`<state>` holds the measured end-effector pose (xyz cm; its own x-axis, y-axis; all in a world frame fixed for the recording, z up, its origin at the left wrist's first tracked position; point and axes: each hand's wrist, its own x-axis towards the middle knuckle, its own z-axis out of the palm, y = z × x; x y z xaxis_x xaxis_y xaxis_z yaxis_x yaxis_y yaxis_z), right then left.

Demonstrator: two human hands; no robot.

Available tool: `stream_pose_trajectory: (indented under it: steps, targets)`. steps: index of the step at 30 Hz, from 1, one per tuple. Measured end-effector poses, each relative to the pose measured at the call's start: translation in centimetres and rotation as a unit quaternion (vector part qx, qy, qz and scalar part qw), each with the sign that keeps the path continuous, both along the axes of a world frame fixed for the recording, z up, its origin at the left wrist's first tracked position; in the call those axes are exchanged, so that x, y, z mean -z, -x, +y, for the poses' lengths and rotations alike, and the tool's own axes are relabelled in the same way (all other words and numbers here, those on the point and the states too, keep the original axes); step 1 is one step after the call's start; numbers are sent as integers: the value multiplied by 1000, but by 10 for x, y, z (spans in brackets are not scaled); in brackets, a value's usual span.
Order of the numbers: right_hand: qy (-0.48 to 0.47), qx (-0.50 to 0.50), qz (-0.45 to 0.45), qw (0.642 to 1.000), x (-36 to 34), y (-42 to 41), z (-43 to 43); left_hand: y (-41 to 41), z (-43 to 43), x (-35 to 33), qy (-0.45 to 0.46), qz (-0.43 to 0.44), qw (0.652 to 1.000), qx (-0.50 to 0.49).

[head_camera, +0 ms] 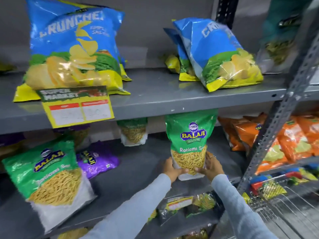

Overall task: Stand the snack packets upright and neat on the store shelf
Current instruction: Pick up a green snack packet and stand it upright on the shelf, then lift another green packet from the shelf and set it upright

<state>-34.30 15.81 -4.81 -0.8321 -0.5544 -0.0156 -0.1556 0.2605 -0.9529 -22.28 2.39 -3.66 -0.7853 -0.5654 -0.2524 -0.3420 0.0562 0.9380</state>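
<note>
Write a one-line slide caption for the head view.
Both hands, left hand and right hand, hold a green Ratlami Sev packet upright on the grey middle shelf.

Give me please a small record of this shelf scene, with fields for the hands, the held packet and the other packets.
left hand: grips held packet's lower left side
right hand: grips its lower right side
held packet: green Ratlami sev packet, upright, middle shelf
same kind nearby: green packet, leaning, at left
purple packet: behind it, tilted
upper shelf: blue chips bags, leaning back
right bay: orange packets
</note>
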Motion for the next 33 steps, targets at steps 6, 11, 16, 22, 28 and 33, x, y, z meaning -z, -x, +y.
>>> stream_pose_trajectory:
  steps: [6,11,16,22,28,33]
  targets:
    - [-58,1,19,998,48,22,5,13,11,39,13,-28,997,-75]
    - [-119,68,5,991,30,78,29,83,41,13,32,-1,999,-13]
    - [-165,94,18,982,9,40,19,71,17,15,60,2,998,-13]
    - [-162,65,62,983,23,-55,4,-16,-8,4,62,50,996,-36]
    - [-254,-143,242,926,41,-166,-64,-129,-42,-7,132,76,980,-125]
    - [-294,-246,315,868,58,-242,-118,-219,-85,-13,296,16,928,-225]
